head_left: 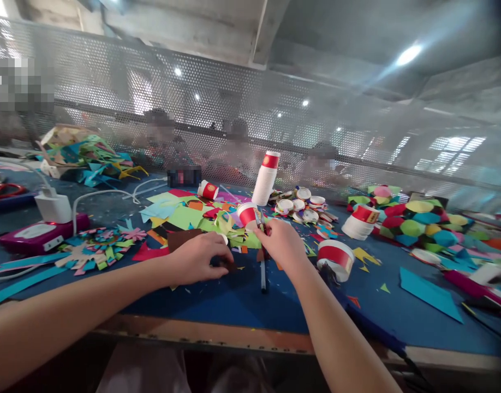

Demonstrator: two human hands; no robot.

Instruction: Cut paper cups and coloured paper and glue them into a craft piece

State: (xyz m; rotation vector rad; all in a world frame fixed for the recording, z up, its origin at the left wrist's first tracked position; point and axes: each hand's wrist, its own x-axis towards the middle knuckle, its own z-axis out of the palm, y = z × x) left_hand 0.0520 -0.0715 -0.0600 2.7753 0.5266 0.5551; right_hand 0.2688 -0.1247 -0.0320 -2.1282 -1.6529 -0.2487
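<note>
My right hand point(281, 243) is closed around a pair of scissors point(258, 218), whose metal blades point away from me toward a red and white paper cup point(247, 214). My left hand point(203, 259) has its fingers curled to the thumb low over the table; a small dark brown scrap of paper shows at the fingertips, mostly hidden. Behind that wrist lies a larger brown paper sheet point(184, 238). Between my hands a dark pen point(263, 275) rests on the blue table top point(234, 311). Coloured paper pieces point(185, 215) spread beyond.
A tall stack of paper cups point(264, 183) stands behind, beside a pile of paper discs point(299, 206). Cut cups point(335, 259) sit at right. A white charger point(53, 206) and cable are at left. A perforated metal screen point(218, 103) closes the far side, with people beyond.
</note>
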